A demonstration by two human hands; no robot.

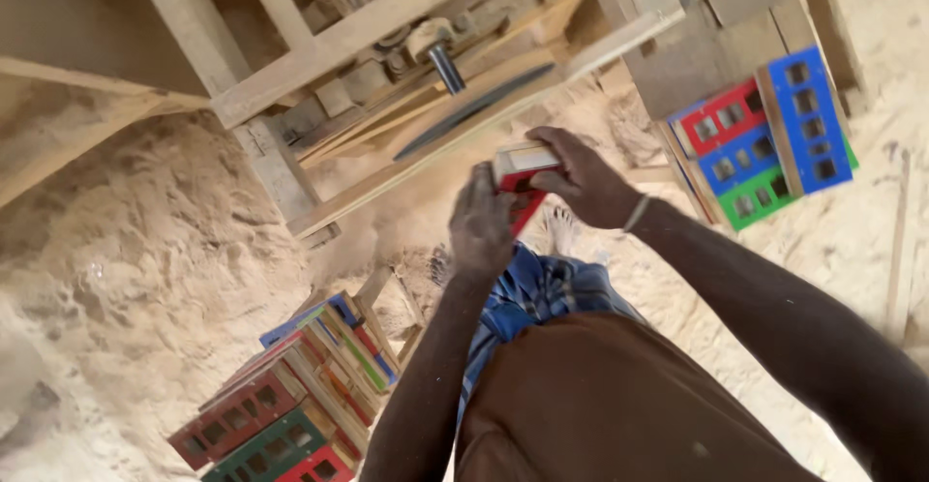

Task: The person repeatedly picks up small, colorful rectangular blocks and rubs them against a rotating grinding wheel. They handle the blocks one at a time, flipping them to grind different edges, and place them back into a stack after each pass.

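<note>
The head view looks steeply down onto a floor point(135, 250) heaped with pale sawdust, which fills the left half of the frame and runs on along the right edge. Across the top stands a rough wooden table point(387, 27) built of bare planks and beams, with a dark curved blade point(474, 109) lying along one plank and a metal shaft point(445, 66) poking out of a round wooden piece near the top centre. At the lower left a stack of painted wooden frames point(290, 405), red, green and blue with rows of small square openings, rests on the sawdust. A second stack of the same painted frames point(764, 138) leans at the upper right, just beside the table's timbers.

The person's brown garment and blue checked cloth point(532, 298) fill the lower centre, and bare toes show on the floor below the hands.

Both arms reach up toward the centre of the frame. The right hand point(585, 177), with a light band at the wrist, is clasped around a small red and pale wooden block point(523, 167), fingers curled over its top edge. The left hand point(481, 225), dusted with sawdust, presses flat against the block's near side, fingers extended upward. The block sits between the two hands, just in front of the table's lower plank.
</note>
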